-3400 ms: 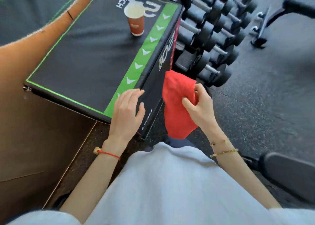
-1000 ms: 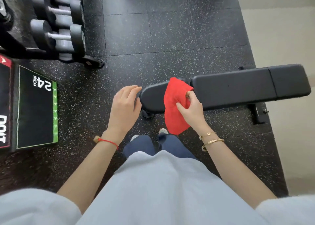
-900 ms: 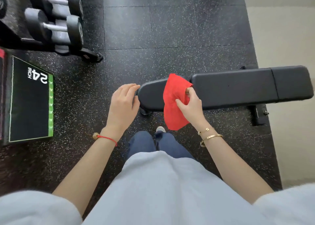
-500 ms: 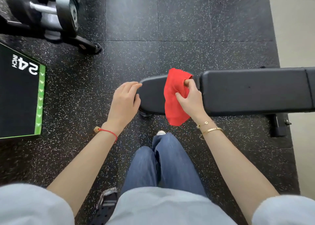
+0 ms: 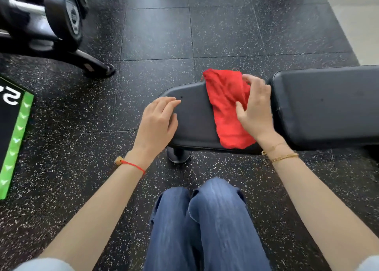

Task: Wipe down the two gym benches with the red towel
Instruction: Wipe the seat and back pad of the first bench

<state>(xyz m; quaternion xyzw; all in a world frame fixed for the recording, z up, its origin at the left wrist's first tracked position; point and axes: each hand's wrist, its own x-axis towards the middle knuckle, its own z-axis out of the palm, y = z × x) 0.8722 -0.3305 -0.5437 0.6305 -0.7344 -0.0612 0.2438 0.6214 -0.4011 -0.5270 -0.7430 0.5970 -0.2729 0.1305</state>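
A black padded gym bench (image 5: 324, 104) runs across the right half of the view, with a short seat pad at its left end and a longer pad to the right. The red towel (image 5: 227, 108) lies spread across the seat pad, close to the gap between the pads. My right hand (image 5: 256, 108) rests on the towel's right side, thumb and fingers pressing the cloth. My left hand (image 5: 158, 125) hovers over the rounded left end of the seat pad, fingers apart and holding nothing. Only one bench is in view.
A dumbbell rack (image 5: 47, 24) with its foot stands at the upper left. A black and green plyo box (image 5: 12, 131) lies at the left edge. The floor is speckled black rubber tile (image 5: 184, 35). My knees in blue jeans (image 5: 205, 219) are just below the bench.
I have stepped closer to the bench. The towel, held hanging in my right hand before, now lies flat across the seat pad under that hand. My left hand stays by the pad's end.
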